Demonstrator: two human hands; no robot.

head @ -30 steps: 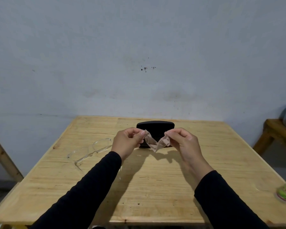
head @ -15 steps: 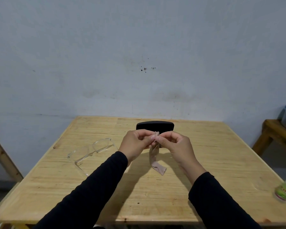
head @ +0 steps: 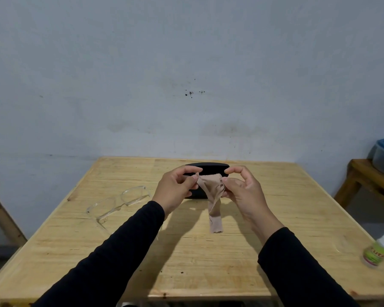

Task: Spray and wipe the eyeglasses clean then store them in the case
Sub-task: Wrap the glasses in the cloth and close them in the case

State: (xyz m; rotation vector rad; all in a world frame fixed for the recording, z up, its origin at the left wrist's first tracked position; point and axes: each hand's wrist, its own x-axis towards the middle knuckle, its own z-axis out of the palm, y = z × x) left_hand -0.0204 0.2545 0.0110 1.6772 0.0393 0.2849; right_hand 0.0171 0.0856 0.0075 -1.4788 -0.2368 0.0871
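One small beige cleaning cloth (head: 212,196): the left hand (head: 175,189) and right hand (head: 242,191) are each pinching a top corner between thumb and fingertips, probably unfolding it for wiping; its tail is hanging free above the pale wooden table (head: 208,262). One pair of clear-framed eyeglasses (head: 118,201) is lying at nine o'clock, untouched. One closed black oval case (head: 206,168) is sitting at twelve. One white-capped, green-labelled spray bottle (head: 379,251) is lying at four.

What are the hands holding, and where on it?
Both hands, left and right, pinch the cloth along its top edge; the rest hangs free.
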